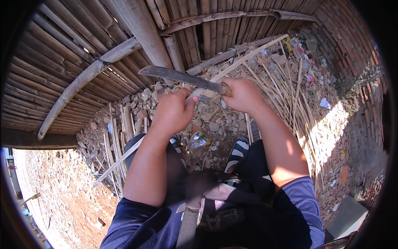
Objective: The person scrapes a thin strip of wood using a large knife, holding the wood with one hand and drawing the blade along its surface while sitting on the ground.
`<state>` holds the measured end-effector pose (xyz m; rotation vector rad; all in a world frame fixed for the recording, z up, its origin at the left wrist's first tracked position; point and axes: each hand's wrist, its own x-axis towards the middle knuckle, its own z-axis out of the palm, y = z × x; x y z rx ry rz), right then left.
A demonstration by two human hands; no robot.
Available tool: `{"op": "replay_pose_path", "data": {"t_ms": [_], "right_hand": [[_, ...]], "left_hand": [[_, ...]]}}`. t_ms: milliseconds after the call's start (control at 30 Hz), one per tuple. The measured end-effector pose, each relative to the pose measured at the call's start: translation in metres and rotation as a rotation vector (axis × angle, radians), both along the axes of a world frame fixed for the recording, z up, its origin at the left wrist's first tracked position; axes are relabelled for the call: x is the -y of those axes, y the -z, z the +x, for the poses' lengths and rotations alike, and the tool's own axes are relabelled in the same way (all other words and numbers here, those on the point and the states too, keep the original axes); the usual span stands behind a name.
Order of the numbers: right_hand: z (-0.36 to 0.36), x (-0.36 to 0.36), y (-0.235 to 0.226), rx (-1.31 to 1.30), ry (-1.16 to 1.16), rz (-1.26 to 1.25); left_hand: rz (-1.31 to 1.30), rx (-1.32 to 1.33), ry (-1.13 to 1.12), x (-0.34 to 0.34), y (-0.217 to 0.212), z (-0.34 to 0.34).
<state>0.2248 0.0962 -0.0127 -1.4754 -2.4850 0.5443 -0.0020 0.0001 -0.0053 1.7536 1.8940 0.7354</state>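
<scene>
My right hand is closed around the short wooden handle of a machete. Its dark, broad blade points left and lies across a long pale bamboo strip. Closed on that same strip is my left hand, just below the blade, with the thumb along the strip. From there one end runs up and right toward the bamboo wall, while the other end comes out below my left forearm at the lower left. Whether the edge bites into the strip I cannot tell.
Many split bamboo strips lie in a pile to the right, and more strips lie at the left. A bamboo-slat wall stands ahead and left, a brick wall right. A clear plastic bag rests on rubble between my feet.
</scene>
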Motion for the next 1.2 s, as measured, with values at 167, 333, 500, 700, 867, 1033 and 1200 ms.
{"op": "replay_pose_path", "data": {"t_ms": [167,333,500,700,867,1033,1200], "right_hand": [[0.018,-0.016,0.007,-0.020,-0.015,0.034],[0.035,-0.033,0.009,-0.049,0.226,-0.084],[0.030,-0.029,0.014,-0.058,0.208,-0.052],[0.011,-0.014,0.009,-0.012,0.103,-0.071],[0.005,-0.006,-0.004,0.125,0.030,-0.086],[0.010,-0.010,-0.003,0.053,0.038,-0.082],[0.009,-0.010,-0.003,0.075,0.040,-0.114]], "left_hand": [[-0.007,-0.009,0.029,0.001,-0.005,0.004],[-0.017,-0.040,0.024,0.001,-0.006,0.003],[-0.052,-0.051,0.017,0.001,-0.002,0.000],[-0.009,-0.057,0.012,0.002,-0.002,0.002],[-0.054,-0.057,0.052,0.002,-0.006,0.002],[-0.032,-0.046,0.074,0.000,0.000,0.005],[-0.060,-0.036,0.084,0.000,-0.001,0.004]]}}
